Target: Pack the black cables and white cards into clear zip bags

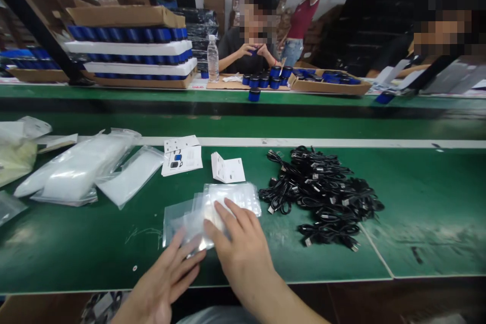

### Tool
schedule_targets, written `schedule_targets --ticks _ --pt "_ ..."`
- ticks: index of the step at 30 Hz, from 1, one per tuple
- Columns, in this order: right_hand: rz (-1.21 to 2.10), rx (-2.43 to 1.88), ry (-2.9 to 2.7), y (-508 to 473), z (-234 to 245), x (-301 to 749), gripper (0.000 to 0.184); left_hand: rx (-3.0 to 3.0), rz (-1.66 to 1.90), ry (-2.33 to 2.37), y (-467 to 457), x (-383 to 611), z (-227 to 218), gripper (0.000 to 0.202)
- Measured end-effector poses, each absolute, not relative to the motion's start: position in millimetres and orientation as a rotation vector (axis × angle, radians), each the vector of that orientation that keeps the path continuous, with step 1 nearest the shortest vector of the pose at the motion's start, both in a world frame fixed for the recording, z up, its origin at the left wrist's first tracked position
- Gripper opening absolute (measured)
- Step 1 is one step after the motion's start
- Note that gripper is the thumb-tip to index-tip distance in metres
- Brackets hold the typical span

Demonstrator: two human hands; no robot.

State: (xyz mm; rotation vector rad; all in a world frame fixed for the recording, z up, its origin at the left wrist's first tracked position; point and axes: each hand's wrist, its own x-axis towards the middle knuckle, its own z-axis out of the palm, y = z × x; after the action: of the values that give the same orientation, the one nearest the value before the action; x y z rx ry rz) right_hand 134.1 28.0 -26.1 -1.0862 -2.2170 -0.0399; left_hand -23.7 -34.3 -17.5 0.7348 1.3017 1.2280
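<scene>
Plastic bags (212,212) under left hand (163,278), right hand (241,248).

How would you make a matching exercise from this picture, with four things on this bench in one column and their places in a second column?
Things:
1. Cables
2. Clear bags
3. Water bottle
4. Leaflet

Places:
A. Under the left hand and right hand
B. Beside the seated person
C. Heaped to the right of the hands
D. Just beyond the bags, left of the cables

Pairs: 1-C, 2-A, 3-B, 4-D
</scene>
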Motion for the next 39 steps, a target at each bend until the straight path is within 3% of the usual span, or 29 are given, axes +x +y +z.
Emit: schedule_targets --ticks 4,8,11,13,16,19,27,33,39 --pt "0.221 -0.952 -2.145 13.9 -8.5 146.2 0.019 0.606 1.149 1.422 -8.9 8.6 0.8 0.062" --pt "0.799 -1.252 -1.681 17.4 -2.4 167.4 0.038 0.735 1.151 1.534 -5.6 12.1 4.0 0.041" --pt "1.35 -1.256 -1.386 26.9 -5.2 174.0 0.017 0.879 1.148 1.588 -8.1 10.3 -0.6 0.035" --pt "1.555 -1.208 -1.258 31.8 -8.8 172.5 0.02 1.042 1.241 1.743 -9.0 7.3 -3.2 0.034" --pt "1.538 -1.247 -1.174 34.6 -12.6 165.9 0.032 1.427 1.441 2.012 -10.0 1.8 -4.9 0.03" --pt "1.583 -1.245 -1.144 33.7 -11.3 160.0 0.04 1.847 1.284 1.79 -11.6 1.6 -7.1 0.023" --pt "1.778 -1.027 -1.274 27.9 -4.8 164.9 0.029 1.989 1.225 1.488 -9.3 10.5 -14.7 0.025" --pt "1.686 -1.124 -1.148 30.0 -8.3 164.3 0.023 2.114 1.354 1.558 -8.5 14.3 -14.2 0.033" --pt "1.65 -1.086 -1.269 28.1 -5.5 165.6 0.019 2.078 1.166 1.48 -6.3 15.1 -9.0 0.027"
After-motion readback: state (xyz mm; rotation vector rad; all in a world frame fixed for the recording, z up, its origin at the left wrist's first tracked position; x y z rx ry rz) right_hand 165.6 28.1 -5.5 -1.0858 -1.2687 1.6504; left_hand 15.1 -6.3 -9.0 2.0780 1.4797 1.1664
